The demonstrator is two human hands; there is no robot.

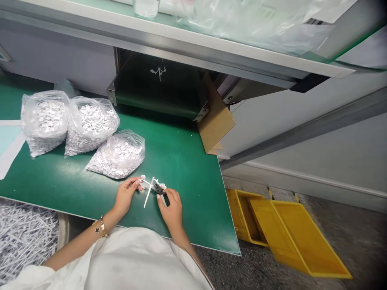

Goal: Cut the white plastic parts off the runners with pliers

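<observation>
Between my hands is a white branched plastic sprue with small parts at its ends. My left hand pinches it by its left end. My right hand is closed around small nippers, whose dark jaws lie against the right branch of the sprue; whether they are cutting it cannot be made out. Just beyond my left hand, a clear bag of small flat white pieces rests on the green table.
Two more filled bags, one at the far left and one beside it, stand behind. Another sprue lies on a dark conveyor belt. A cardboard piece stands beside it. Yellow crates are right; a tub of white sticks is left.
</observation>
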